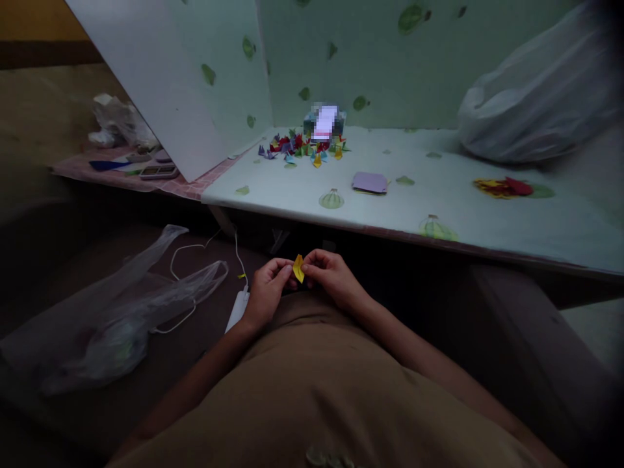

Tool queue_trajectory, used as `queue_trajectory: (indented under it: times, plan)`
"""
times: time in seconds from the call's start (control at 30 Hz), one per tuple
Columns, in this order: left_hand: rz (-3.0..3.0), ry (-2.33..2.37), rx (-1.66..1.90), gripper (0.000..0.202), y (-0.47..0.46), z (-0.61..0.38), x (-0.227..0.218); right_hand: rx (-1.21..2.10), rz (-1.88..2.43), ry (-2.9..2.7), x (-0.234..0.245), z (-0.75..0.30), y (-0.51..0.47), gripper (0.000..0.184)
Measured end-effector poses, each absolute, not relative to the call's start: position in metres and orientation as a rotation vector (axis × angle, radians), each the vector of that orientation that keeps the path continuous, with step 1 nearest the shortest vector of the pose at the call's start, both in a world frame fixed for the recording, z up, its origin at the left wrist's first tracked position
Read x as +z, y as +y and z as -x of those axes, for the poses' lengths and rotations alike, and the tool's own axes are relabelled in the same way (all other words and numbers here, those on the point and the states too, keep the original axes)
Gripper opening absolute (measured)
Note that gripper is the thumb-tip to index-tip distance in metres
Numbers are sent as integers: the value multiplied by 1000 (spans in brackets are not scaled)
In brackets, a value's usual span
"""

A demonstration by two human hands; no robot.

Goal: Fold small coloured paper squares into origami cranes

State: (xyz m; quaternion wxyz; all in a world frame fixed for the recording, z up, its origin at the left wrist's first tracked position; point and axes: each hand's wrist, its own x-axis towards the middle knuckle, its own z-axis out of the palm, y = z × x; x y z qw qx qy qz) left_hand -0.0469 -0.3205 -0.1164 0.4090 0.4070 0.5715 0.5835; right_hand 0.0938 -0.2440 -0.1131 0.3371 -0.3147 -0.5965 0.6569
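Observation:
A small folded piece of yellow origami paper (299,269) is held up in front of my lap, pointed at top and bottom. My left hand (268,286) pinches its left side between thumb and fingers. On the other side, my right hand (334,276) grips the right edge the same way. The far fingers of both hands are partly hidden. Beyond, on the desk, lies a cluster of folded paper cranes (297,148) in several colours. Nearer stands a stack of paper squares (369,182) with a purple sheet on top.
A phone (325,122) leans behind the cranes. Red and yellow paper pieces (504,187) lie at right, near a large white plastic bag (526,104). To my left are a clear plastic bag (121,331), a white power bank (238,310) and its cable. The desk edge runs just ahead.

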Motion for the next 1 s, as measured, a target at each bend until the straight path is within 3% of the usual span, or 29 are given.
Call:
queue_trajectory:
  times: [0.2,0.43,0.67,1.0]
  plan:
    - [-1194,1490,1446,18,-322,50,-114,2079,748,-1215,-110,-95,-242,20]
    - [-1393,1520,1560,10,-318,50,-123,2268,709,-1049,-113,-95,-239,18]
    - [-1152,1393,1539,20,-317,46,-128,2263,700,-1085,-118,-94,-240,21]
    - [-1121,1421,1660,17,-318,46,-128,2093,625,-1311,-127,-91,-242,25]
